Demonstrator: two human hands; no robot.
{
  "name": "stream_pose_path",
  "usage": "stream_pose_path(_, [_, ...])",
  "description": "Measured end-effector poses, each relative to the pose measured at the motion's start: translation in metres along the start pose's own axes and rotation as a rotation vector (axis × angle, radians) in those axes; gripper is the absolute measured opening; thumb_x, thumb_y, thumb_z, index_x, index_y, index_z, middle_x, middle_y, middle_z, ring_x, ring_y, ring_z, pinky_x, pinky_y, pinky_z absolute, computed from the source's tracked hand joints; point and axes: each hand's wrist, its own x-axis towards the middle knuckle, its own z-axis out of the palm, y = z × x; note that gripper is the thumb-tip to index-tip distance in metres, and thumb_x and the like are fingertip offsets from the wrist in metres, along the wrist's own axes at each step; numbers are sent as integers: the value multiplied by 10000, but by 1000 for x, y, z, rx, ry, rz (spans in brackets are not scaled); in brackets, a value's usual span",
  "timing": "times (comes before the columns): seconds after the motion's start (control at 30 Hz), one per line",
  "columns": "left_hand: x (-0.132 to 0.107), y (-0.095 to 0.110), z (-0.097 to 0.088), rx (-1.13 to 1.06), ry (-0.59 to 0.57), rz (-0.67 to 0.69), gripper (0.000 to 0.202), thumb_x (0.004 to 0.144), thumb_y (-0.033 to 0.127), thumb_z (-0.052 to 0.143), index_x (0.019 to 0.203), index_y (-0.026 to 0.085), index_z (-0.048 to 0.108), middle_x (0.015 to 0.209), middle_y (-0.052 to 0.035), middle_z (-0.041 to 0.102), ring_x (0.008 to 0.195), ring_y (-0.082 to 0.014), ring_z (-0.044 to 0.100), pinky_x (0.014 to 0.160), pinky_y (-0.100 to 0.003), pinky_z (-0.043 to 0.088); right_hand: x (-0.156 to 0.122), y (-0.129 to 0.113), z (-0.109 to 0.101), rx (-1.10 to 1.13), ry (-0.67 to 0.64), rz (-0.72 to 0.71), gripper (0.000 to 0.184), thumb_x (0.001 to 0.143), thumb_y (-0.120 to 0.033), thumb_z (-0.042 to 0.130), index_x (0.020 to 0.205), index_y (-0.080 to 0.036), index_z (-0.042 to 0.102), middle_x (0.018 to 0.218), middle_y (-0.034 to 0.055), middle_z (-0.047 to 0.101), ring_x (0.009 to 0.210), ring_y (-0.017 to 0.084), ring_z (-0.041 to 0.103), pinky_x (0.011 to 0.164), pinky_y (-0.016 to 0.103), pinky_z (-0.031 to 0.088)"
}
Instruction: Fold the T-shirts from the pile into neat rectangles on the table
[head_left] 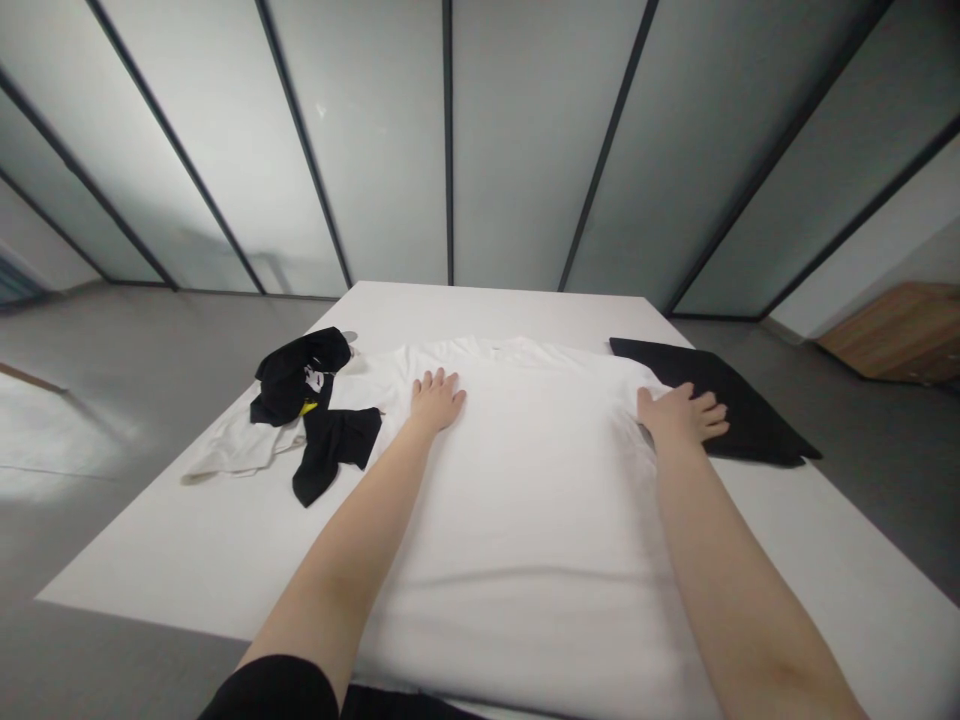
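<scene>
A white T-shirt (532, 480) lies spread over the table, its collar at the far side and its hem toward me. My left hand (437, 400) rests flat on the upper left of the shirt, fingers spread. At the shirt's right sleeve is my right hand (684, 413), palm down with the fingers stretched apart; its fingers reach over the black folded cloth or board (742, 405), whose kind I cannot make out. Small creases run across the lower part of the shirt.
On the left of the white table (180, 560) is a heap of black clothing (296, 375) with a white and yellow print. A black piece of cloth (334, 450) and a white garment (240, 445) lie by it. Frosted glass panels (517, 150) stand behind the table.
</scene>
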Motion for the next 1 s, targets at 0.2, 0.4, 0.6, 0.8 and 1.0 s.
stream_pose_path(0.2, [1, 1, 0, -10, 12, -5, 609, 1071, 509, 391, 1629, 278, 471, 1760, -116, 365, 1611, -369, 315, 1293, -566, 253, -1, 6, -5, -14, -44, -38, 346, 903, -325, 642, 1195, -171, 747, 1395, 283, 595, 1332, 487, 503, 1075, 690, 386])
stream_pose_path(0.4, [2, 3, -1, -9, -4, -12, 609, 1071, 506, 392, 1630, 279, 473, 1765, -114, 358, 1616, -371, 311, 1293, -576, 256, -30, -42, -5, 308, -357, -646, 237, 873, -190, 581, 1058, -202, 728, 1230, 162, 720, 1237, 337, 613, 1109, 512, 457])
stream_pose_path(0.6, [0, 4, -4, -3, -6, -22, 603, 1073, 523, 401, 1629, 302, 471, 1765, -90, 366, 1617, -355, 318, 1297, -555, 253, -57, -51, 0, 557, -506, -695, 259, 964, -449, 593, 850, -235, 686, 984, 90, 739, 960, 266, 695, 884, 382, 564])
stream_pose_path(0.8, [1, 3, -3, -20, -4, -23, 602, 1066, 520, 405, 1622, 304, 481, 1767, -96, 359, 1622, -364, 303, 1295, -568, 252, -51, -42, 19, 336, -508, -581, 352, 946, -258, 539, 1236, -193, 727, 1203, 134, 771, 1065, 276, 714, 996, 414, 559])
stream_pose_path(1.0, [1, 2, -2, -16, 4, -16, 596, 1067, 514, 393, 1615, 299, 486, 1759, -96, 374, 1612, -362, 313, 1290, -570, 257, -59, -41, 36, 36, -454, -693, 454, 963, -300, 583, 1379, -161, 700, 1384, 179, 714, 1278, 332, 641, 1144, 455, 454])
